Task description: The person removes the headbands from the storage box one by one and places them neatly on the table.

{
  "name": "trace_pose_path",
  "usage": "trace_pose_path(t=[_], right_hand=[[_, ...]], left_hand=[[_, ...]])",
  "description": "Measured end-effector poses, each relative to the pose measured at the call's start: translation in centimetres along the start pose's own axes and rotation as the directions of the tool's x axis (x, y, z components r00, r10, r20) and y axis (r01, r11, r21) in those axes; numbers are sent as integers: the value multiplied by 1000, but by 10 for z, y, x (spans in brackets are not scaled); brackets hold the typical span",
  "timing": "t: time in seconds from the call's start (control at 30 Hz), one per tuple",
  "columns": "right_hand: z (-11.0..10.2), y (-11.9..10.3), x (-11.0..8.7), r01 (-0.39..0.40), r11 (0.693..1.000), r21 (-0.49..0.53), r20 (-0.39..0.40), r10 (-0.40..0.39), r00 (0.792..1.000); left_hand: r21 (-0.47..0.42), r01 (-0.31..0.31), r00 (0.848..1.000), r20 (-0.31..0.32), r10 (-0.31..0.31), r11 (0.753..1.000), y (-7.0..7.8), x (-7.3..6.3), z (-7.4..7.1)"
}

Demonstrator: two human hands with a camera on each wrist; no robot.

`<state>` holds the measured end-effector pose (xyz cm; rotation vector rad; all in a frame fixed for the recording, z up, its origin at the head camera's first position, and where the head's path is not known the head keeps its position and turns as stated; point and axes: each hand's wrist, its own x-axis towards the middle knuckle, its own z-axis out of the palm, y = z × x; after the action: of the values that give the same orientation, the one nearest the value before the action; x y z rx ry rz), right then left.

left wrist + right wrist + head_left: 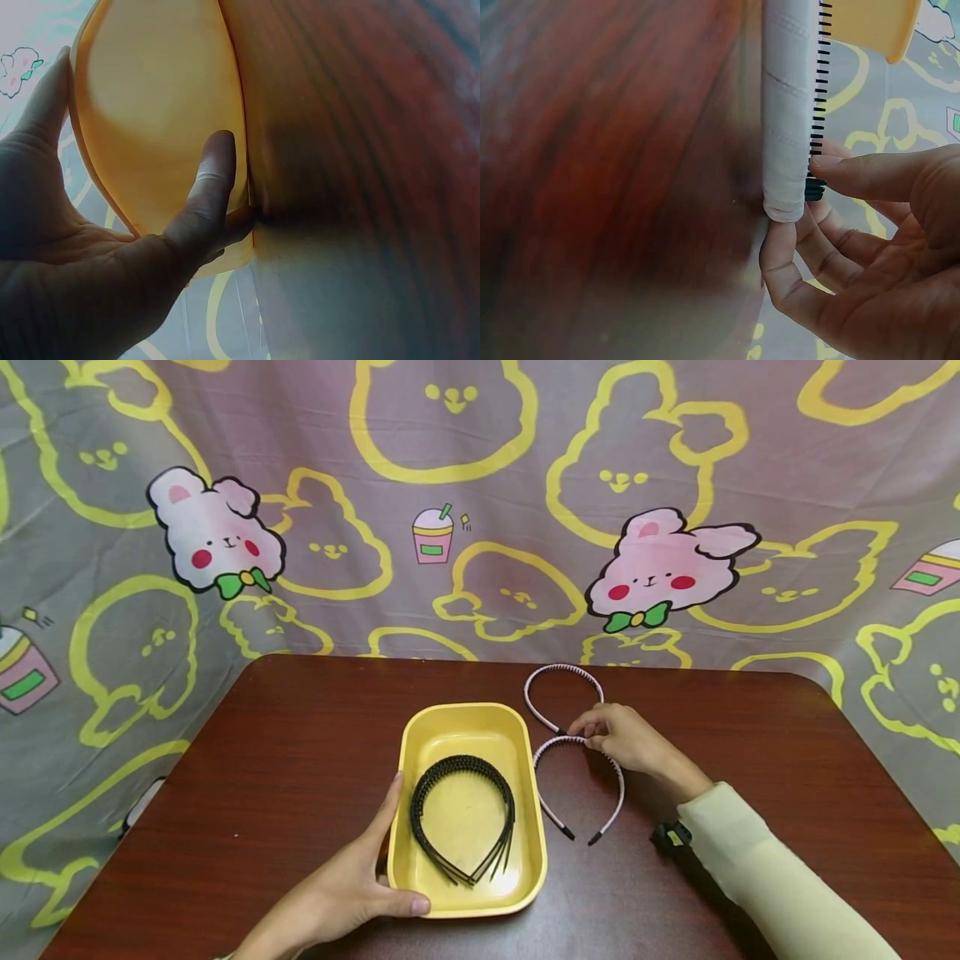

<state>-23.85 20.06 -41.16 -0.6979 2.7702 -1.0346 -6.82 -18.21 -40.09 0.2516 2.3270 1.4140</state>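
Observation:
A yellow plastic tray [468, 718] stands on the table with several black toothed headbands [462, 766] stacked in it. My left hand [348, 878] grips the tray's near left corner, its thumb at the near rim and another finger along the left wall. Right of the tray lie two pale lilac toothed headbands: a far headband [531, 695] and a near headband [619, 789]. My right hand [619, 737] pinches the near headband's top, beside the far one's black tips. In the right wrist view, thumb and forefinger [780, 266] touch the pale band [786, 112] near its teeth.
The dark reddish-brown table [300, 743] has rounded far corners. Behind it hangs a curtain [495, 510] printed with cartoon rabbits and cups. A black strap-like piece [670, 835] sits at the right sleeve's cuff.

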Motion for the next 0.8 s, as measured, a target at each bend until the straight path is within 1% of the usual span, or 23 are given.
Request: trace_pose_path(t=[0.5, 0.8], right_hand=[[2, 3, 0, -2, 1000, -5, -4, 2, 1000], [1, 3, 0, -14, 1000, -10, 1, 14, 1000]], left_hand=[[55, -8, 1000, -9, 9, 998, -1, -1, 0], [27, -6, 1000, -7, 6, 1000, -1, -1, 0]])
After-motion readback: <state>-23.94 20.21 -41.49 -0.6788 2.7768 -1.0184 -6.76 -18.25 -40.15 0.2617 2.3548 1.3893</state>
